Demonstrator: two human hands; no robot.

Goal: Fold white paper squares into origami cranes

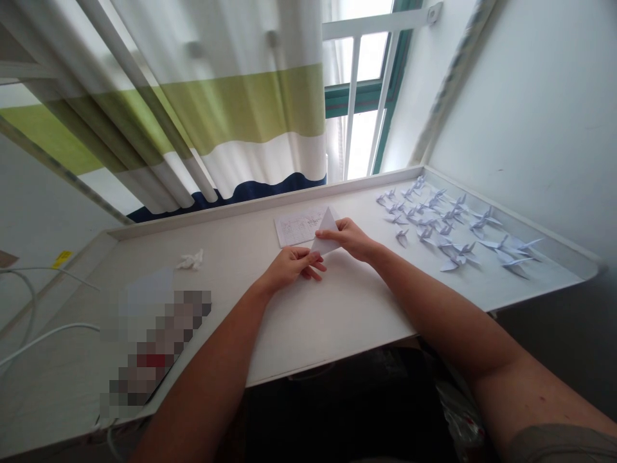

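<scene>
A folded piece of white paper, pointed at its top, is held up above the table between both hands. My left hand pinches its lower left corner between thumb and fingers. My right hand grips its right side, thumb across the front. Behind the paper lies a flat sheet with small printed or written marks, partly covered by it. Many folded paper cranes stand grouped on the right part of the table.
The white table has a raised rim at the back. On its left lie a crumpled white tissue, a pale paper sheet, a blurred-out long object and white cables. A curtain hangs behind, beside a barred window.
</scene>
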